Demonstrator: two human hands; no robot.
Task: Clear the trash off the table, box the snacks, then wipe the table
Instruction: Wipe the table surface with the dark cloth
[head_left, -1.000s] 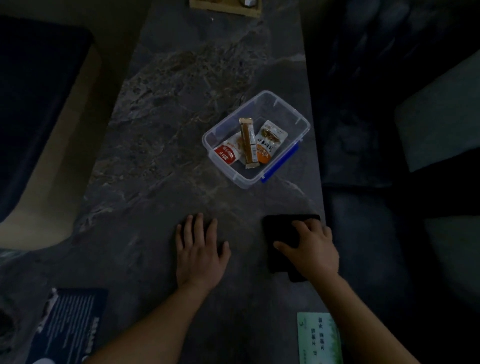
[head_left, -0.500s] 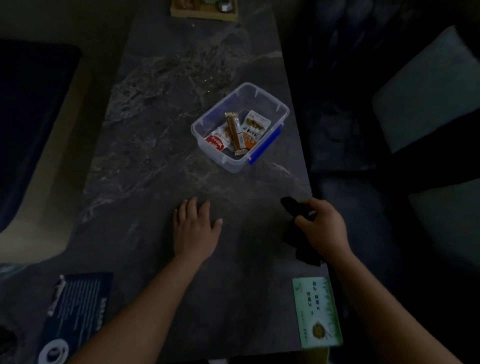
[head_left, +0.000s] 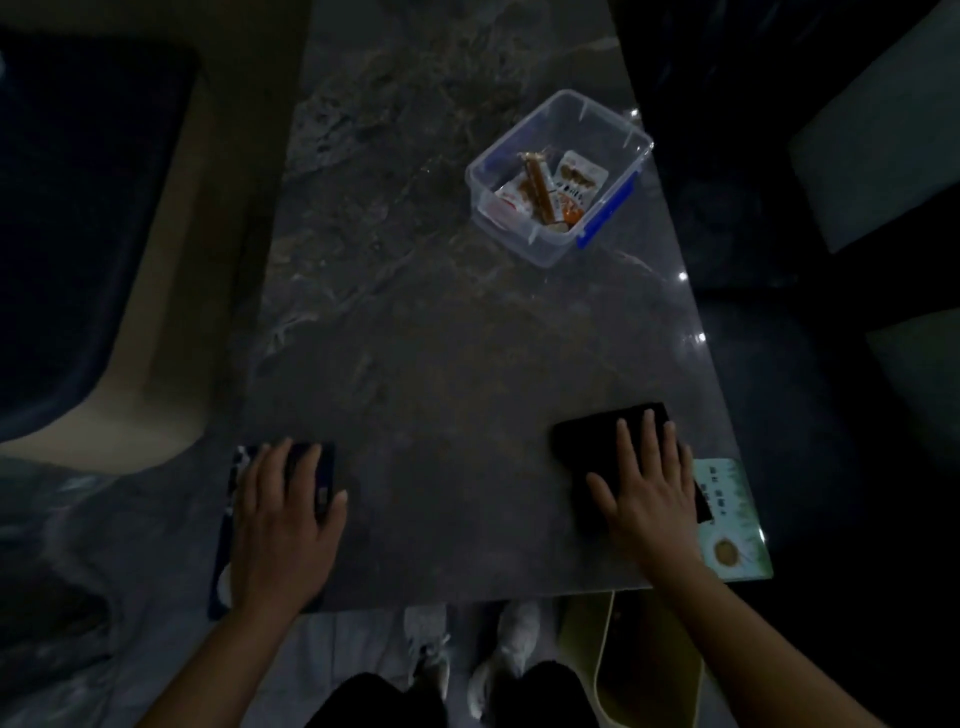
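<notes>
A clear plastic box (head_left: 618, 111) with blue clips stands at the far right of the dark marble table (head_left: 441, 332). Several snack packets (head_left: 550, 189) lie inside it. My right hand (head_left: 647, 488) lies flat, fingers spread, pressing a black cloth (head_left: 587, 431) onto the table near the front right. My left hand (head_left: 283, 512) rests flat on a dark blue booklet (head_left: 324, 467) at the table's front left corner.
A green card (head_left: 730, 519) lies at the front right corner, partly under the cloth. Dark sofas stand on both sides, with a grey cushion (head_left: 883, 150) on the right. My white shoes (head_left: 514, 639) show below the table's front edge.
My right hand had bunched the cloth up and now presses it flat, nearer the front edge. My left hand moved left and back onto the blue booklet. The camera tilted down.
</notes>
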